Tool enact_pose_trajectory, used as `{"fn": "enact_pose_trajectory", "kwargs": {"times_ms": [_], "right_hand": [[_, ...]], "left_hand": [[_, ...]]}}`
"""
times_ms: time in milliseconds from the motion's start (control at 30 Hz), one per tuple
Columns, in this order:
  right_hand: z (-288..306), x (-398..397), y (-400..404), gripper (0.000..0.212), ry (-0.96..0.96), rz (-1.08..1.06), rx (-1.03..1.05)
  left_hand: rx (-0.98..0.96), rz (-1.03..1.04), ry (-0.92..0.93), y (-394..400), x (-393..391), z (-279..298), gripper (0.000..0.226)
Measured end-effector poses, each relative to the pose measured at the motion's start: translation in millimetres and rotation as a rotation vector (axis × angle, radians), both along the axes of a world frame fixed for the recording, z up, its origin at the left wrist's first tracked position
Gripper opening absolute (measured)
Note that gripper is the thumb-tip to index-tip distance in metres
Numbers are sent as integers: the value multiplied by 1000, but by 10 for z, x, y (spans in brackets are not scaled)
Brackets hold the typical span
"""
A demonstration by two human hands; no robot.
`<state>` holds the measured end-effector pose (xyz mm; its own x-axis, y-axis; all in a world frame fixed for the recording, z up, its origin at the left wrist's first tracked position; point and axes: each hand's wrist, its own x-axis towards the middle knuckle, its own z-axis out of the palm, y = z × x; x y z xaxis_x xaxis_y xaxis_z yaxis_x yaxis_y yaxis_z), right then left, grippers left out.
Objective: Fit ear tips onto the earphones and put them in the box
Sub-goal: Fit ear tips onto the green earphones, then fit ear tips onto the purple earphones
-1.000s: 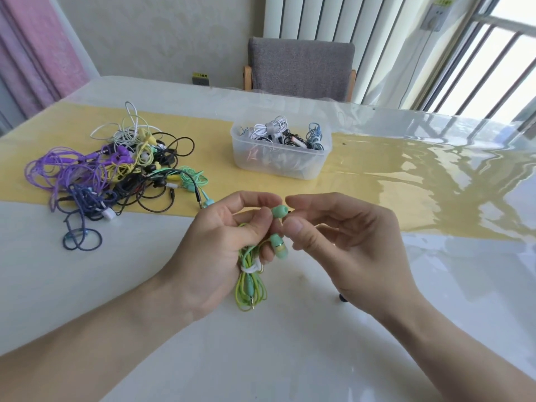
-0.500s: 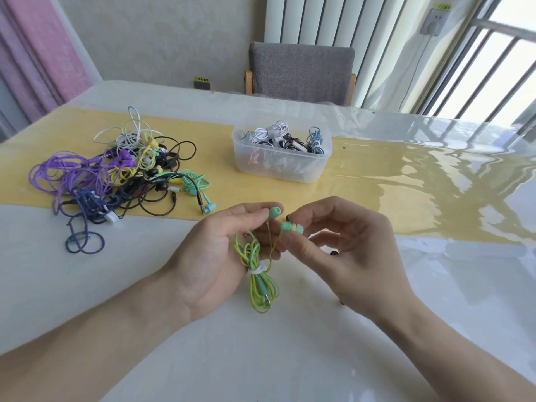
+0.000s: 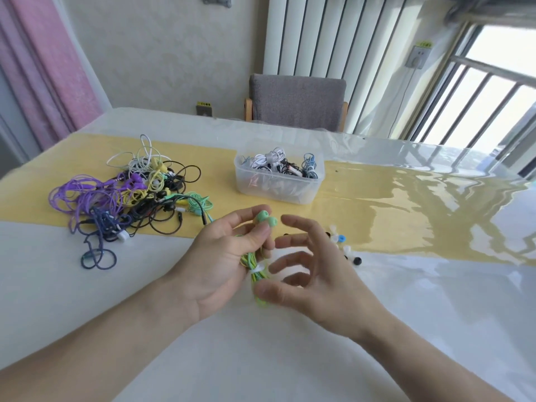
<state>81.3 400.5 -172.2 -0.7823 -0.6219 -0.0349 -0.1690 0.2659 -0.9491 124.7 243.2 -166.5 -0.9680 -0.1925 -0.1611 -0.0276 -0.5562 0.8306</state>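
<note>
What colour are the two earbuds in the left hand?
Mint green earbuds, on a yellow-green cable; head view, held by the left hand.

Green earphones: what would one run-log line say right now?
left hand: holds green earphones | right hand: open, empty | box: not reached

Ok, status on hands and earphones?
Left hand grips bundled green earphones. Right hand open, empty. Clear plastic box beyond, path unobstructed.

Small ear tips (image 3: 342,242) behind right-hand fingers (image 3: 293,265), perhaps partly hidden.
</note>
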Motion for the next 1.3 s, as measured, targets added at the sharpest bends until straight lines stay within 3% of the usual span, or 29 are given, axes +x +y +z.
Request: {"fn": "enact_pose_trajectory", "kwargs": {"times_ms": [67, 200, 367, 500, 633, 733, 833, 933, 1000, 1100, 1167, 1233, 1300], "right_hand": [[55, 62, -45, 84, 7, 46, 56], [194, -18, -171, 60, -73, -70, -99], [443, -490, -303, 35, 64, -252, -160], [647, -1018, -422, 37, 288, -344, -80], [730, -1459, -524, 39, 500, -363, 203], [684, -1620, -571, 37, 554, -358, 428], [585, -1637, -656, 29, 618, -300, 604], [512, -1582, -761, 48, 580, -243, 686], [489, -1540, -812, 56, 582, -252, 803], [522, -1407, -831, 49, 627, -231, 964], [528, -1338, -827, 47, 716, -246, 944], [516, -1287, -817, 49, 841, -328, 745], [488, -1243, -811, 37, 952, -358, 510]], "left_hand": [[41, 12, 28, -7, -26, 85, 41], [101, 47, 48, -57, -180, 213, 26], [-12, 70, 113, -232, -668, 423, 9], [-356, 132, 63, -360, -1155, 525, 14], [-975, 134, -40, -546, -1360, 584, 42], [-1333, 115, -53, -793, -1281, 654, 34], [-1564, -33, -69, -1113, -1060, 773, 30], [-1765, -261, -181, -1328, -797, 863, 41], [-1852, -338, -244, -1382, -659, 847, 37], [-1959, -411, -310, -1368, -558, 700, 26], [-1977, -408, -328, -1344, -557, 580, 29], [-1969, -359, -317, -1323, -578, 474, 27], [-2027, -329, -332, -1305, -621, 411, 30]]}}
